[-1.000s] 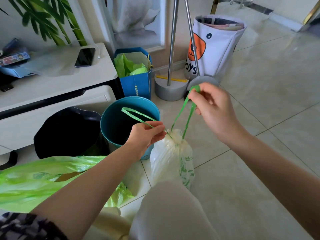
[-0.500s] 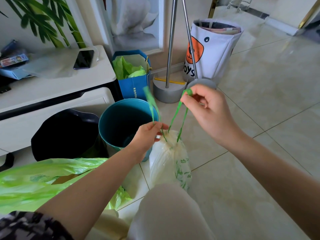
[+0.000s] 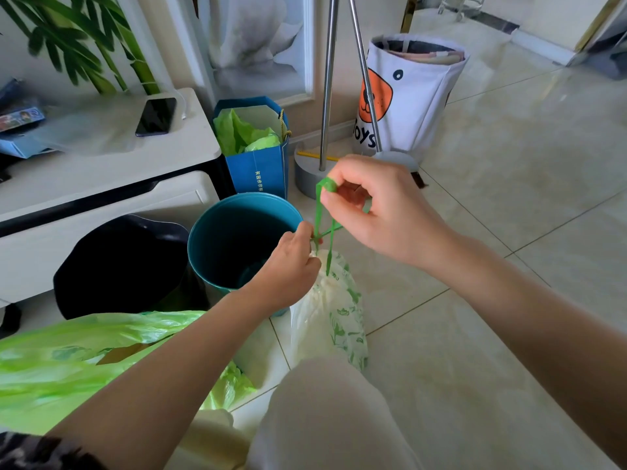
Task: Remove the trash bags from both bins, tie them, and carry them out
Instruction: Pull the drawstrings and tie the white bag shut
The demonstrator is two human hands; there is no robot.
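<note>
Green drawstring (image 3: 322,215): crossed above the gathered neck of the white trash bag (image 3: 330,310).
Right hand (image 3: 383,212): grip pinched on the drawstring loop, raised.
Left hand (image 3: 291,266): grip closed on the other strand at the neck.
White trash bag: on the floor, just beside the teal bin (image 3: 203,245).
Black bin (image 3: 125,262): left of the teal bin.
Green bag (image 3: 78,361): on the floor, near left.

I see tiled floor (image 3: 509,232) w/ teal bin (image 3: 237,239), black bin (image 3: 125,266), white bag (image 3: 332,313), green bag (image 3: 78,361), blue paper bag (image 3: 261,171), toy basket (image 3: 414,96).

Home living room: tiled floor (image 3: 509,232), toy bag (image 3: 417,106), houseplant (image 3: 84,45), white cabinet (image 3: 101,184)
</note>
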